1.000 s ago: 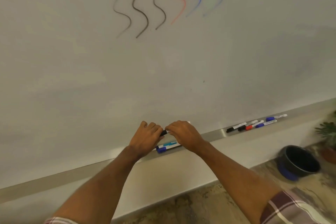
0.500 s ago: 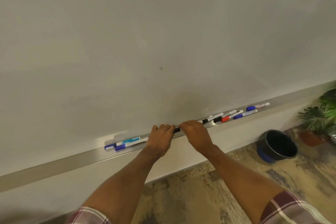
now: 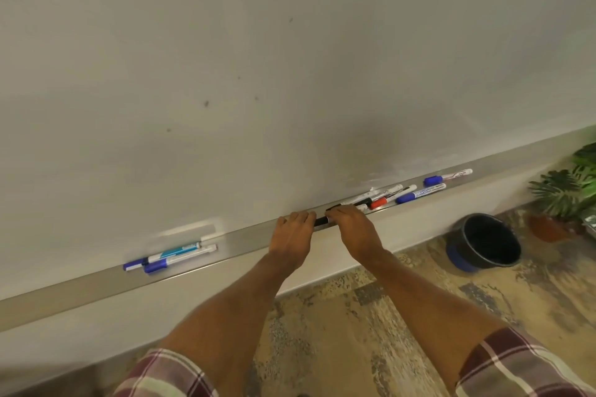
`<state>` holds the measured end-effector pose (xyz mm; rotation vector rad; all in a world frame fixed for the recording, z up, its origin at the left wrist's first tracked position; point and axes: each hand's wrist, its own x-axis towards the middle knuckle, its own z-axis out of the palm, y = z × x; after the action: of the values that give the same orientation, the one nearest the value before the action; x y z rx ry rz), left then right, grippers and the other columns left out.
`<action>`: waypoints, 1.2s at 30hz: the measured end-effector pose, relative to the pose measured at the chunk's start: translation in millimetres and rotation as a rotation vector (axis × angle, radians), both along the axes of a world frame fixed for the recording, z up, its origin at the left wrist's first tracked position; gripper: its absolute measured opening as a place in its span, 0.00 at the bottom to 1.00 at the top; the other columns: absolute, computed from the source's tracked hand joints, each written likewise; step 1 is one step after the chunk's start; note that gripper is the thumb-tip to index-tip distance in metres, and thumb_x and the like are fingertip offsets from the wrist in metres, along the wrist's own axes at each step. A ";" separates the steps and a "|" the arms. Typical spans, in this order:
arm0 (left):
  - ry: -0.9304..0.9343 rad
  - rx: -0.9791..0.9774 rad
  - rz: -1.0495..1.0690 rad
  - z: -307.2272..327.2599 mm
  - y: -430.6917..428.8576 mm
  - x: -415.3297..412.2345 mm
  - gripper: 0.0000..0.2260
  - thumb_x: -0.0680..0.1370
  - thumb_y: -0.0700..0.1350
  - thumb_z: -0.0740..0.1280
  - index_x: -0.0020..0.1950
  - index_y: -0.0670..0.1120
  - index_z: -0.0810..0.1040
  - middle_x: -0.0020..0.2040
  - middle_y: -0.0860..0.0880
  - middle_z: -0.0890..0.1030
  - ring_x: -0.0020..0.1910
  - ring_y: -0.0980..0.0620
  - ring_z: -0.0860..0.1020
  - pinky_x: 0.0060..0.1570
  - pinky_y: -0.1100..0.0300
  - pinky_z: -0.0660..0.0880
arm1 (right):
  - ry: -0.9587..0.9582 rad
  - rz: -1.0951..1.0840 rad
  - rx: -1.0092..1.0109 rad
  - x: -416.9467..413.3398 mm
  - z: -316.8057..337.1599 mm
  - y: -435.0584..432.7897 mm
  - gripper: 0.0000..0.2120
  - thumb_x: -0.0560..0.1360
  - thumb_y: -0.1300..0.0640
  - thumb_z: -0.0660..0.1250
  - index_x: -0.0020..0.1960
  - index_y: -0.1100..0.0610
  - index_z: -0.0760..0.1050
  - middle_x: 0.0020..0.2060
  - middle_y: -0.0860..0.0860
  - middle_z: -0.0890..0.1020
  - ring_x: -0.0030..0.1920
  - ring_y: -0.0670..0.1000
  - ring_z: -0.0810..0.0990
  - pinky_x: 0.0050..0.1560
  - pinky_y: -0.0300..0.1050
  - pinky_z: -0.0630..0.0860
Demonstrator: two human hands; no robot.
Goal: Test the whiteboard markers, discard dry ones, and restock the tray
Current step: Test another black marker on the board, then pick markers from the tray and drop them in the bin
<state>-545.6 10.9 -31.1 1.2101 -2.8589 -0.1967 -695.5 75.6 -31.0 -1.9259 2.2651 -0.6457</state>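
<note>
left hand (image 3: 293, 232) and right hand (image 3: 353, 229) slid right along the tray (image 3: 96, 284), now just beside the marker bunch (image 3: 403, 193) right of centre, curled fingers pinching one black marker (image 3: 321, 221).

- We find bare tray (image 3: 245, 245) between the left markers (image 3: 171, 256) and our left hand (image 3: 295, 232): room to reach in.
- Our right hand (image 3: 351, 226) sits just beside the crowded marker cluster (image 3: 387, 195); we see no gap there.
- Both hands grip a black marker (image 3: 322, 220), blocking mid-tray.
- Bucket (image 3: 483, 242) and plant (image 3: 567, 190) occupy the floor at right.
</note>
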 end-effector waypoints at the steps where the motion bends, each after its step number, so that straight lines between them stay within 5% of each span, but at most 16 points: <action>1: -0.008 0.013 0.010 -1.4 -0.7 -3.3 0.19 0.79 0.37 0.61 0.70 0.47 0.65 0.68 0.47 0.72 0.65 0.46 0.70 0.60 0.52 0.66 | -0.014 -0.003 0.010 -2.9 -1.6 -0.4 0.15 0.76 0.64 0.65 0.62 0.59 0.76 0.59 0.56 0.79 0.61 0.56 0.75 0.61 0.45 0.70; 9: -0.036 0.032 0.049 -6.5 -2.6 -16.5 0.15 0.80 0.38 0.60 0.67 0.46 0.69 0.66 0.47 0.73 0.64 0.46 0.69 0.60 0.51 0.67 | -0.006 0.020 0.022 -13.4 -12.0 0.4 0.17 0.75 0.68 0.64 0.63 0.59 0.76 0.59 0.56 0.79 0.61 0.55 0.76 0.61 0.45 0.72; 15: 0.014 0.020 0.074 4.2 -1.1 -0.9 0.13 0.83 0.48 0.55 0.65 0.46 0.71 0.65 0.48 0.74 0.64 0.47 0.71 0.60 0.52 0.66 | 0.117 0.010 -0.101 2.7 -3.1 -1.0 0.11 0.67 0.65 0.75 0.49 0.61 0.81 0.42 0.55 0.84 0.43 0.55 0.83 0.45 0.46 0.79; 27: 0.007 0.046 0.298 20.6 9.8 107.8 0.21 0.84 0.55 0.51 0.73 0.48 0.67 0.73 0.49 0.68 0.72 0.49 0.65 0.72 0.52 0.55 | 0.170 0.161 -0.109 114.7 1.0 -10.9 0.18 0.67 0.53 0.77 0.54 0.59 0.81 0.48 0.53 0.84 0.49 0.52 0.83 0.51 0.46 0.78; 36: -0.001 0.044 0.402 21.2 3.4 200.7 0.22 0.84 0.55 0.51 0.75 0.48 0.63 0.76 0.49 0.64 0.75 0.50 0.60 0.74 0.52 0.51 | 0.131 0.257 -0.117 198.8 1.4 -36.4 0.21 0.64 0.57 0.78 0.55 0.59 0.80 0.51 0.54 0.83 0.50 0.53 0.82 0.53 0.49 0.78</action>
<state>-344.9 14.3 -9.9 1.7536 -2.5498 -0.2449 -496.7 39.2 -29.6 -2.3273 2.0374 -0.6478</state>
